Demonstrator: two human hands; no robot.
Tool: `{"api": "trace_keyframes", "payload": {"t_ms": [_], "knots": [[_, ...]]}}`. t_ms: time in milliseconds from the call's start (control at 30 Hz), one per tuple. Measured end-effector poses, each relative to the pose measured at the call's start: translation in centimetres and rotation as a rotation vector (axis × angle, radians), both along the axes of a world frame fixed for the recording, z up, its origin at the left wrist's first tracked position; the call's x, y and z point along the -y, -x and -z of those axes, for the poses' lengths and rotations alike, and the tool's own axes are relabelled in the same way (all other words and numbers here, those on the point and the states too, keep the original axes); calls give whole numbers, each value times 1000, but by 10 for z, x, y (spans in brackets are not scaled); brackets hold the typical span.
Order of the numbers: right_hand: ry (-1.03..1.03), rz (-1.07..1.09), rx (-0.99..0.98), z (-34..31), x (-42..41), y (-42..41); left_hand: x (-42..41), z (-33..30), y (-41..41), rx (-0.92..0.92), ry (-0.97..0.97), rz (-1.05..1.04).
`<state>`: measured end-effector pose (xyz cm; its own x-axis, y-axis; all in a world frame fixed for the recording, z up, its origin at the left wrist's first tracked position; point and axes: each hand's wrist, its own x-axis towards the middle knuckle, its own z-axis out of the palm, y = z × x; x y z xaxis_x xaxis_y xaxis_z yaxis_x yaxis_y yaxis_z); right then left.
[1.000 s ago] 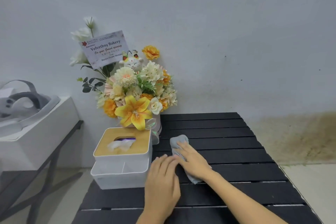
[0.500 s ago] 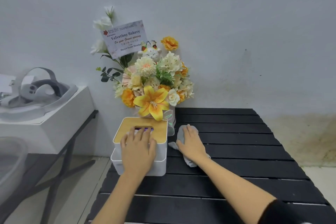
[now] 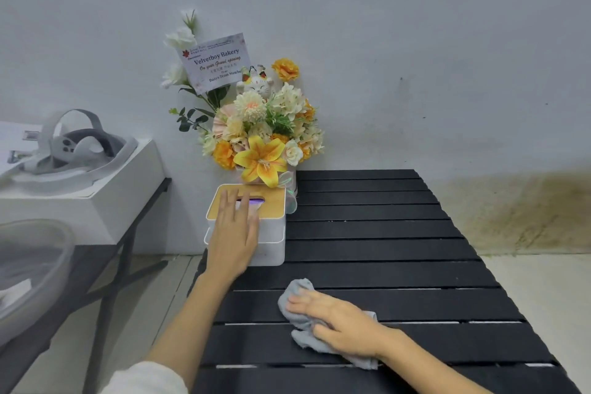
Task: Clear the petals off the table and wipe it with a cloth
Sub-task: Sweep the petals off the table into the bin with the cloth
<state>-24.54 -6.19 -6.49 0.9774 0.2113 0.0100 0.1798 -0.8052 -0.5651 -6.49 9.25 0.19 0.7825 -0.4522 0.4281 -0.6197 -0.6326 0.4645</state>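
The right hand (image 3: pixel 343 325) lies flat, palm down, on a grey cloth (image 3: pixel 307 313), fingers spread loosely and pointing toward the table's left edge; it presses the cloth onto the slats rather than gripping it. The cloth is crumpled under the palm, with a fold showing past the fingertips and a corner trailing out by the wrist. It sits on the black slatted table (image 3: pixel 415 249), in the near half, closer to the left edge than to the right.

The left hand (image 3: pixel 235 233) reaches forward with its forearm crossing the table's left edge. It rests open on top of a white tissue box (image 3: pixel 268 233), fingers extended over the tan lid and across the slot — laid there, not clenched around anything. The box stands along the left edge of the table, toward the far left corner.

Just behind the box, in that far left corner against the wall, stands a flower arrangement (image 3: pixel 262 137) of yellow, orange and cream blooms, with a small cat figurine (image 3: pixel 257 86) near its top and a printed card (image 3: pixel 216 61) raised on a stem. The box and the flowers take up the far left part of the table; the other slats look bare.

Off to the left, apart from the table, a white box (image 3: pixel 96 201) carries a grey headset (image 3: pixel 73 144) — it sits on a separate dark stand.
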Motion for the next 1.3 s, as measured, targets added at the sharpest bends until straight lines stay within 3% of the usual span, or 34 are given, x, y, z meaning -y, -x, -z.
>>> {"api": "trace_keyframes", "payload": {"t_ms": [100, 200, 333, 433, 700, 867, 1067, 1167, 1233, 1300], "knots": [[44, -129, 23, -6, -24, 20, -47, 15, 35, 19, 69, -68], [72, -200, 54, -3, -53, 15, -98, 53, 57, -187, 77, -234], [11, 100, 69, 1, -70, -24, -144, 90, 78, -381, -77, -329], [-2, 271, 119, 2, -95, -53, -144, 93, 87, -426, -44, -382], [-2, 164, 181, 5, -191, -114, -142, 95, 85, -402, 101, -573], [-4, 245, 264, 16, -145, -66, -138, 93, 89, -368, 18, -590], [156, 746, 323, 10, -18, 38, -139, 91, 90, -368, -86, -536], [154, 913, 268, 10, -12, 43, -136, 89, 90, -336, -83, -507], [162, 921, 240, 3, -39, 29, -138, 90, 89, -321, 1, -433], [120, 822, 250, 3, -78, 9, -144, 84, 90, -411, 252, -312]]}}
